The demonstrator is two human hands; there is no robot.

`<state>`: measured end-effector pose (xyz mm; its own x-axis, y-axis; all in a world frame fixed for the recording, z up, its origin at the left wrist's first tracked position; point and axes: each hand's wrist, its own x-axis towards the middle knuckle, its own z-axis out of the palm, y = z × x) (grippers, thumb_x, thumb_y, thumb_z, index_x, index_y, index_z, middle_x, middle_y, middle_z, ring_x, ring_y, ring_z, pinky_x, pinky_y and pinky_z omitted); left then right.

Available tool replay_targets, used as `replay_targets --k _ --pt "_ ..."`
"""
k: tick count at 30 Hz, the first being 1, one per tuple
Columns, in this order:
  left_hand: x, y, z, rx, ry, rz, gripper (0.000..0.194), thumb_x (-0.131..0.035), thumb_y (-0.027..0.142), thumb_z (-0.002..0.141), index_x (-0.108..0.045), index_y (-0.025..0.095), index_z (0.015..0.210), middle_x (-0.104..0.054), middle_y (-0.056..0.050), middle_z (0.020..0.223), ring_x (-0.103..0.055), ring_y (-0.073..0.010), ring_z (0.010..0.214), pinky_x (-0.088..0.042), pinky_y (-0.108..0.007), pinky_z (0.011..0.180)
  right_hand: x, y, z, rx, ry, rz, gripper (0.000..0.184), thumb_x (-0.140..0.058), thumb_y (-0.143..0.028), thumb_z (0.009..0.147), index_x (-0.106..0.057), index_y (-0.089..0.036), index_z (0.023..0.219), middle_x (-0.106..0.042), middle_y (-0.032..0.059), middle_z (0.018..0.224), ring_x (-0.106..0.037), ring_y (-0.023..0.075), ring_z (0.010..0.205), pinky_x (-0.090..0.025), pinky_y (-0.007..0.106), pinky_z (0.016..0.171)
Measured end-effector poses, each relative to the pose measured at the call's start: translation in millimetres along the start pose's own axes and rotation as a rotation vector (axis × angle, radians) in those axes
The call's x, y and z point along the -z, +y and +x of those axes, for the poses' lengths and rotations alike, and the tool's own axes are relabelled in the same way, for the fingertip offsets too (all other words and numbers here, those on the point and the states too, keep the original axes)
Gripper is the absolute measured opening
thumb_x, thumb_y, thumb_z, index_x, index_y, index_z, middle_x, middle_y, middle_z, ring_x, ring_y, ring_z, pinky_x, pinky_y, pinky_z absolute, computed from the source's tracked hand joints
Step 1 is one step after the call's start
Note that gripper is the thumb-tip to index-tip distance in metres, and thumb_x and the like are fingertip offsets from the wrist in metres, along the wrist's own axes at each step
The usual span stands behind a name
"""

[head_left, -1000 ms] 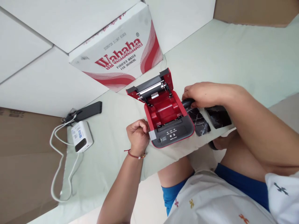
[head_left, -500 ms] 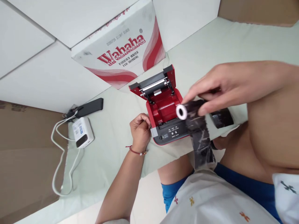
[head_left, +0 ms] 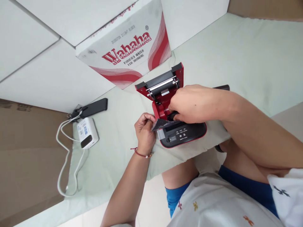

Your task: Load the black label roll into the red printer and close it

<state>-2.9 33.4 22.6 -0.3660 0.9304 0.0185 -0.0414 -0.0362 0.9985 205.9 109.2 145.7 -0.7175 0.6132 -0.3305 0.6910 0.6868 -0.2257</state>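
A red and black portable printer [head_left: 187, 136] rests on the pale green cloth with its lid [head_left: 163, 82] raised, a roller inside the lid. My right hand [head_left: 196, 104] reaches into the red compartment with fingers curled around a dark film roll [head_left: 174, 114], mostly hidden under the hand. From it a shiny dark strip of film [head_left: 162, 124] runs left across the compartment edge. My left hand [head_left: 145, 132] is closed against the printer's left front side, next to the strip's end. Its fingertips are partly hidden.
Behind the printer stands a Wahaha water carton [head_left: 127, 47] against white panels. To the left lie a white power bank [head_left: 87, 134] with a white cable [head_left: 62, 164] and a black case-like object [head_left: 94, 107]. A dark object [head_left: 222, 87] shows behind my right wrist. Cardboard [head_left: 30, 151] borders the left.
My right hand has moved left and down into the open compartment with the film roll. The hanging film strip now lies across the printer's left side. My left hand stays at the printer.
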Motion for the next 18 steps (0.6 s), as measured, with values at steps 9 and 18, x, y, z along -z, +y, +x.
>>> replay_targets --k 9,18 --pt "5.4 -12 2 0.028 -0.039 -0.01 0.011 -0.071 0.009 0.073 -0.067 0.019 0.07 -0.063 0.003 0.061 -0.05 -0.0093 0.054 -0.04 -0.021 0.054 5 12 -4 0.154 0.092 0.2 0.028 -0.07 -0.023 0.1 -0.086 -0.025 0.123 -0.083 0.0024 0.107 -0.066 0.0167 0.085 -0.039 0.03 0.075" --pt "4.4 -9 2 0.06 -0.049 0.018 0.009 -0.069 0.012 0.071 -0.066 0.02 0.068 -0.062 0.002 0.058 -0.049 -0.0099 0.052 -0.038 -0.02 0.052 -1 6 -1 0.035 -0.019 0.045 0.019 -0.075 -0.03 0.098 -0.086 -0.023 0.111 -0.081 0.006 0.096 -0.061 0.0179 0.074 -0.035 0.032 0.069"
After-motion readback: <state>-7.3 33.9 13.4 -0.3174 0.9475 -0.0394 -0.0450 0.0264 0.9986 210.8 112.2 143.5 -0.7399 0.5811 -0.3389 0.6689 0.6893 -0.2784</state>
